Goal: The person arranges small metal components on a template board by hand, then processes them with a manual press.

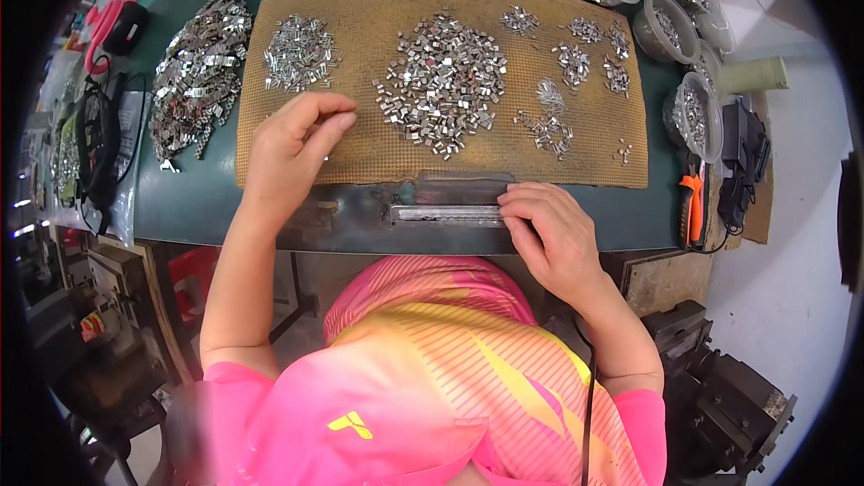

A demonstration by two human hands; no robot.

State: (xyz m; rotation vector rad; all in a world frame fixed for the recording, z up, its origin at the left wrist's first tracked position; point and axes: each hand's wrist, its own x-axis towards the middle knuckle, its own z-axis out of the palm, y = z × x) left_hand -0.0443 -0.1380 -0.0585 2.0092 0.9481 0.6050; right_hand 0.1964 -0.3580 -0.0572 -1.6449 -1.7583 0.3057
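Metal clip heaps ~9 | L hand pinching | R hand on rail

1. Even, bright overhead light; soft shadows only.
2. Specular glare on metal clips mid-mat.
3. Strong fisheye bend; black vignette left and right.
4. Near shirt slightly soft; far bench sharp.
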